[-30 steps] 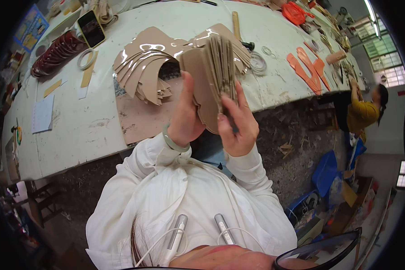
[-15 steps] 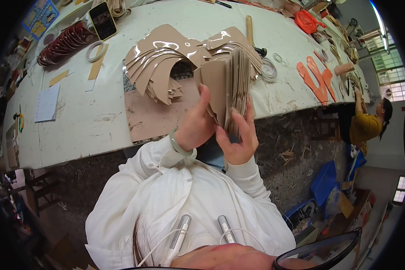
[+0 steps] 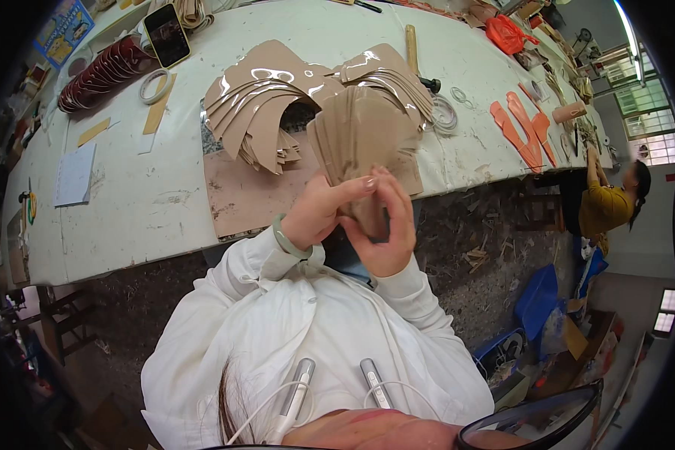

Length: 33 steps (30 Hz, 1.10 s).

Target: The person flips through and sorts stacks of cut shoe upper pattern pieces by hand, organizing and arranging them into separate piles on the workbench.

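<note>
Fanned beige stack (image 3: 360,131) grasped near lower end by fingers of left hand (image 3: 319,210) and right hand (image 3: 394,251), pieces spreading above fingertips. Bench (image 3: 142,232) edge passes behind hands; open white surface rightward, before orange pieces (image 3: 511,133).

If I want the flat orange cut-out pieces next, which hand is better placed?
Likely the right hand: the orange pieces lie to its right, farther from the left hand. Both hold the fanned stack of thin beige pieces, so neither is free.
</note>
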### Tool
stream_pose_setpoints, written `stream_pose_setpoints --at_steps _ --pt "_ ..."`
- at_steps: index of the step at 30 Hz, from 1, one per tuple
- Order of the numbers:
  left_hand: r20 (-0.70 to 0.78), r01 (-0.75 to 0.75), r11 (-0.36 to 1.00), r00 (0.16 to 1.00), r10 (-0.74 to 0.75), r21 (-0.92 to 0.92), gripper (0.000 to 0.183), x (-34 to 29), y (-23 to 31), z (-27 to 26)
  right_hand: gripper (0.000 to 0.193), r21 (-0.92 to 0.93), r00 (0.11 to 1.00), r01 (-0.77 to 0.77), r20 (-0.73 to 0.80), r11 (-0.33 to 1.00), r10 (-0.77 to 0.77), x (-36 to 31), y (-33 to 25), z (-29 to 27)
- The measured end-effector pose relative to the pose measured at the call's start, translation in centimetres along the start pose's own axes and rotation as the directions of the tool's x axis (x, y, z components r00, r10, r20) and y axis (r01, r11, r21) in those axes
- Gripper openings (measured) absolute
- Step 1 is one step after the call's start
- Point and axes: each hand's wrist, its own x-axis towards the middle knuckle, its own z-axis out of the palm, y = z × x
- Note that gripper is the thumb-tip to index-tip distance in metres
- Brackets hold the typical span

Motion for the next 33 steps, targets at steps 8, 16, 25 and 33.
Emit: stream_pose_setpoints --at_steps 8,16,25,33 --pt "0.036 0.08 0.981 0.996 -0.087 0.176 0.035 0.8 1.0 -2.8 0.085 -0.203 0.985 0.154 0.113 0.967 -0.133 5.0 3.6 -6.4" --pt "0.201 0.025 0.738 0.955 -0.216 0.674 0.049 1.7 2.8 -2.0 0.079 -0.017 0.989 0.089 0.119 0.996 -0.087 3.3 10.8 -2.1" --pt "0.007 -0.267 0.635 0.925 0.38 0.725 0.069 -2.2 -0.5 -0.9 0.077 -0.309 0.864 0.406 0.438 0.86 -0.251 6.7 4.2 -4.0" --pt "-0.507 -0.356 0.808 0.64 0.577 0.469 0.047 -11.4 10.2 -10.8 0.095 -0.306 0.867 -0.012 0.472 0.952 0.163 16.8 15.7 -4.8"
